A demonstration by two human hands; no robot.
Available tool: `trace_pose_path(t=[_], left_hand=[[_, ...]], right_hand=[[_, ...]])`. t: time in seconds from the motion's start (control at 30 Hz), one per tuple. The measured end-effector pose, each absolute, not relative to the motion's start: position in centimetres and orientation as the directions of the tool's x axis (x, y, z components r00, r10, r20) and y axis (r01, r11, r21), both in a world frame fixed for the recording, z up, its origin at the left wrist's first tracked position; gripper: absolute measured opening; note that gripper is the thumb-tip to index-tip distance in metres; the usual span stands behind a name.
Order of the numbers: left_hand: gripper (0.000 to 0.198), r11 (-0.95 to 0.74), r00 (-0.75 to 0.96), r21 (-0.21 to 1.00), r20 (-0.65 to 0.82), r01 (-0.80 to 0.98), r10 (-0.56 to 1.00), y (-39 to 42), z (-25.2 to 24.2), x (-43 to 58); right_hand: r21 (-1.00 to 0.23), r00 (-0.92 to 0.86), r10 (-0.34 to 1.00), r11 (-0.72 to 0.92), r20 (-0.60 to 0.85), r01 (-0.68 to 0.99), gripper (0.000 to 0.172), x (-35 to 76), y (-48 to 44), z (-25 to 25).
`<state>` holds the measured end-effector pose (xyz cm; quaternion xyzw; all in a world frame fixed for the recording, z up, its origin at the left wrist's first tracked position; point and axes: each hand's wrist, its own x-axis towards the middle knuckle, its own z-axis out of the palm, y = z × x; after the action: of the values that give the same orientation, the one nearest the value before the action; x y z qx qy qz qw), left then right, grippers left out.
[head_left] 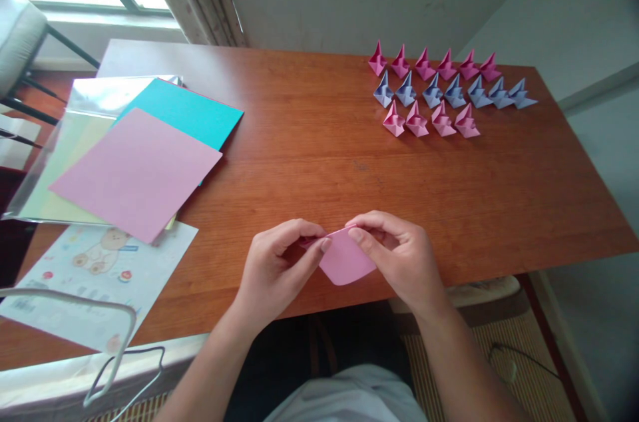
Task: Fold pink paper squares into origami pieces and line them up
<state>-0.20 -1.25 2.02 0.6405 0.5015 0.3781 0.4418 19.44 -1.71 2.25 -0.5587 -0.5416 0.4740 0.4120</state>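
fingers (310, 260) of left hand (274, 267) and right hand (403, 254) pinching pink paper (345, 262) by its far edge, table (299, 162) beneath them, folded paper figures (454, 94) beyond to the right

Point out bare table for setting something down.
Bare: the table between the turquoise sheet and folded figures, and right of the right hand. Crowded: the left end, under papers, and the near middle, where it and the left hand hold pink paper.
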Motion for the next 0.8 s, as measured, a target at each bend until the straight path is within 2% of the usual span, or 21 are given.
trace_pose_path(t=[0.43, 0.8], left_hand=[[0.011, -0.090, 0.208, 0.953, 0.029, 0.289, 0.978, -1.31, 1.82, -0.23], [0.012, 0.107, 0.170, 0.994, -0.107, 0.015, 0.979, -1.02, 2.01, -0.44]], right_hand=[[-0.969, -0.032, 0.998, -0.036, -0.045, 0.244, 0.012, 19.53, -1.78, 2.34], [-0.954, 0.077, 0.988, 0.106, 0.133, 0.282, 0.007, 19.52, -2.32, 2.42]])
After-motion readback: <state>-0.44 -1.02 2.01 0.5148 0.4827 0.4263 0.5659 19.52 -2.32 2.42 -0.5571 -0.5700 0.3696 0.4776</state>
